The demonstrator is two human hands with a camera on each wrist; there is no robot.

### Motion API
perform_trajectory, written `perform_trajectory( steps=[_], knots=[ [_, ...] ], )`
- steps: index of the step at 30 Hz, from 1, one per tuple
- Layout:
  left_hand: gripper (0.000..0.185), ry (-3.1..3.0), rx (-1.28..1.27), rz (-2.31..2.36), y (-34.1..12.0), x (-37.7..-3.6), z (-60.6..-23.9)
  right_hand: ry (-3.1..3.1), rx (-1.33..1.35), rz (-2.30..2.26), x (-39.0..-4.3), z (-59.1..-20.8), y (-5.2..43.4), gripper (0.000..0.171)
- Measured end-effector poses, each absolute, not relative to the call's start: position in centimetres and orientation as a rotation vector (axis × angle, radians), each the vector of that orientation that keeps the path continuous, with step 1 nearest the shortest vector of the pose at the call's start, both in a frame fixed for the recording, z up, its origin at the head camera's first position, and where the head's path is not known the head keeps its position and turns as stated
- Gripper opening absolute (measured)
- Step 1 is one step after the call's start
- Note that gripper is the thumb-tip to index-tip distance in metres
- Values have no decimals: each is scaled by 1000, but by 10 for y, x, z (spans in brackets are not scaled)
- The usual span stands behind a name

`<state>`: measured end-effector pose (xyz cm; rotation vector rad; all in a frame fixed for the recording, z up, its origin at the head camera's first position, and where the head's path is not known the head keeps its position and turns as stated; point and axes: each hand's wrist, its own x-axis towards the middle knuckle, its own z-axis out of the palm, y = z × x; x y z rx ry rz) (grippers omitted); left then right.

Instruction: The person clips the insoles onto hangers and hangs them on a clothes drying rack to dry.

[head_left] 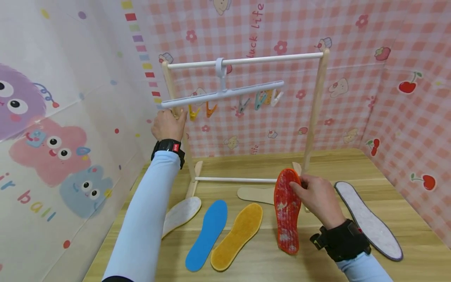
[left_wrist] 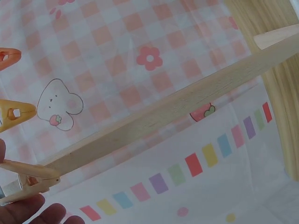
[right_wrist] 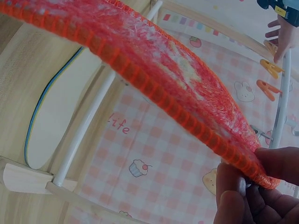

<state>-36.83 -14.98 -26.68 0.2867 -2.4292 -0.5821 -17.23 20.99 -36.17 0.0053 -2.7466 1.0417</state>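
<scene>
From the head view we see our whole layout: the wooden drying rack with white rails (head_left: 246, 117), and in front of it on the wooden tabletop (head_left: 317, 270) a blue felt insole (head_left: 208, 235) and a yellow felt insole (head_left: 237, 237). Only our right-wrist view shows the right hand's fingertips (right_wrist: 243, 196) pinching the edge of the red woven insole (right_wrist: 154, 79), which stands tilted on the table just before the rack's right post. Our left hand (head_left: 169, 124) is raised to the rack's left post under the white clip hanger (head_left: 222, 94), fingers closed on a pale wooden clothespin (left_wrist: 28, 179) seen clearly only from the left wrist.

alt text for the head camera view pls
A right hand pinches the top of a red insole standing on a wooden table, while the left hand reaches to a clip on a white hanger. Four more insoles lie flat.
</scene>
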Motion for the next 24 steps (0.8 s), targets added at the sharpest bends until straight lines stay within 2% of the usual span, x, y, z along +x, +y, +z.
perform_trajectory(
  steps=[24],
  knots=[
    [54, -2359, 213, -476, -133, -364, -265, -2755, 18, 1043, -176, -364, 206, 26]
  ],
)
